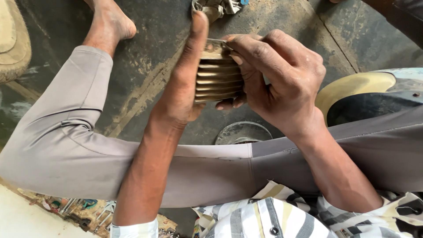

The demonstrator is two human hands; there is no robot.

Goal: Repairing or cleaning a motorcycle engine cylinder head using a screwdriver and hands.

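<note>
Finned metal cylinder block (218, 79) clamped between both hands, fins running left-right. Left hand (183, 83) pressed flat against left side; right hand (282, 79) curled, gripping right side.

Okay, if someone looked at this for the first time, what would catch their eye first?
At centre, a ribbed metal part with stacked fins is gripped between both hands: the left hand flat against its side, the right hand wrapped over it. Below them, the person's grey-trousered leg crosses the stained dark floor, bare foot at upper left.
</note>
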